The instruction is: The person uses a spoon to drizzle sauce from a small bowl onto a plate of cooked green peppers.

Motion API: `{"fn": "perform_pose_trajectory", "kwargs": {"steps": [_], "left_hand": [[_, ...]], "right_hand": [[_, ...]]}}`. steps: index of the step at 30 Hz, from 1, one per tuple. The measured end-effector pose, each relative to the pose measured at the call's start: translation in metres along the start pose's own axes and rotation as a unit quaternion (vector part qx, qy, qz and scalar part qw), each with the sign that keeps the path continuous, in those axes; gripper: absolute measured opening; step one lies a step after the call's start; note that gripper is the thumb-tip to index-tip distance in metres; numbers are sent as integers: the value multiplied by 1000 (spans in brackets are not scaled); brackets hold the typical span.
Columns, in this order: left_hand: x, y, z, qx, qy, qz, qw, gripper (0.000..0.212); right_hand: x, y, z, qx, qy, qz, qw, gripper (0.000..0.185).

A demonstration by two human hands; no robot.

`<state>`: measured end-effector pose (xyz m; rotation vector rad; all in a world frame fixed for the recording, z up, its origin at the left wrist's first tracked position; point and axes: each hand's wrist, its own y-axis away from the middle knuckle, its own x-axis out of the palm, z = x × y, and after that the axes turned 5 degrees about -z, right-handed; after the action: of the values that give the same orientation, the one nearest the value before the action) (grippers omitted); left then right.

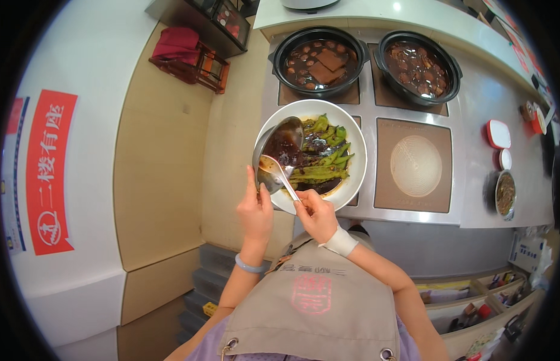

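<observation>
My left hand (256, 210) holds a metal bowl (280, 140) by its rim, tilted over the left part of a white round pan or dish (359, 153). Dark sauce (282, 146) with bits in it lies in the bowl. Between the fingers of my right hand (317, 214) is the handle of a white spoon (286, 180), whose head rests in or against the bowl's near side. Green peppers (327, 171) and dark pieces, perhaps eggplant, lie in brown sauce in the white vessel. The bowl hides part of that food.
Behind stand two black pots, one with eggs and brown slabs (320, 63), one with stewed pieces (417, 67). A bare cooking plate (415, 164) is at the right. Farther right are a red-and-white container (498, 134) and a bowl of food (505, 194). A wooden chair (189, 63) stands back left.
</observation>
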<state>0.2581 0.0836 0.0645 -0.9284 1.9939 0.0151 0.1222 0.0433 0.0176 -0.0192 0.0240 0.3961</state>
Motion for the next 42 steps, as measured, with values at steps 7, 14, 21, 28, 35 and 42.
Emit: {"fn": "perform_pose_trajectory", "kwargs": {"steps": [7,14,21,28,35,42], "left_hand": [[9,7,10,-3,37,-13,999,50],[14,13,2,5,-2,-6,1000,48],[18,10,6,47,-40,-28,998,48],[7,-14,8,9,16,12,1000,46],[-4,-32,-5,11,-37,-1,999,46],[-10,-45,21,-39,126,38,991,45]], "right_hand": [[6,4,-11,124,-132,-33,983,11],[21,2,-35,136,-150,-35,979,15],[1,-14,-61,-70,109,-38,991,12],[-82,-101,-26,-416,416,28,808,19],[-88,-100,-44,-413,477,161,759,19],[-83,-89,-54,-346,456,164,803,19]]}}
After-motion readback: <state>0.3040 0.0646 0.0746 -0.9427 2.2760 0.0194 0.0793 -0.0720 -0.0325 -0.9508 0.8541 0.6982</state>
